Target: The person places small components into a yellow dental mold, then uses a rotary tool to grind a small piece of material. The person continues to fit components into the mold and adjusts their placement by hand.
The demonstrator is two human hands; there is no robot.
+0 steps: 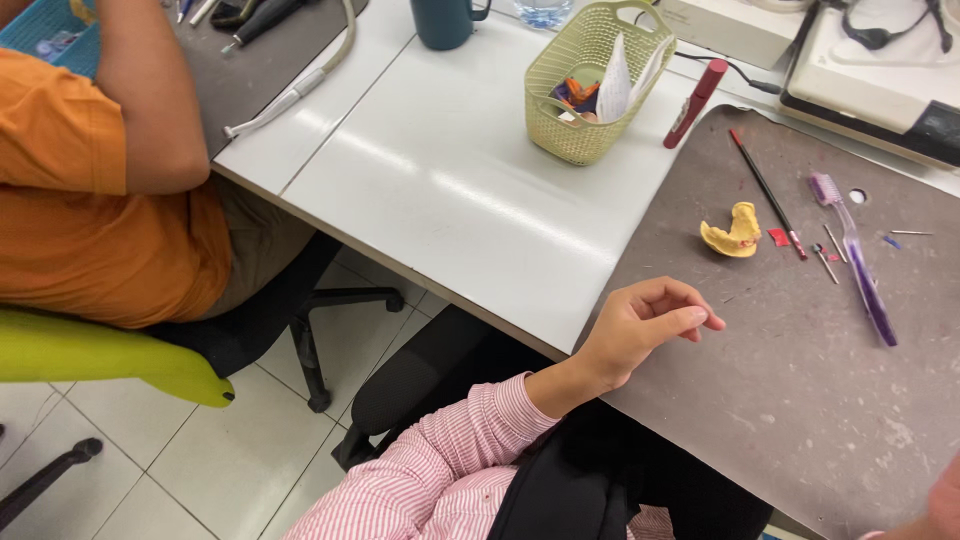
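Left hand (640, 330): our fingers loosely curled, holding nothing, resting on grey mat (800, 400) | yellow dental cast (735, 232) lies near, beyond fingertips | right hand (940, 505): barely visible, cannot tell | we should grasp the cast gently by its edges.

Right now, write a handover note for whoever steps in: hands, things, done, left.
Left hand: empty, fingers loosely curled, resting on the grey work mat near its edge.
Right hand: only a sliver at the bottom right corner; state unclear.
Yellow plaster dental cast lies on the mat, untouched, apart from the hand. Beside it: thin red-tipped brush, purple toothbrush, small burs.
Nothing is held; handling of the cast not begun.
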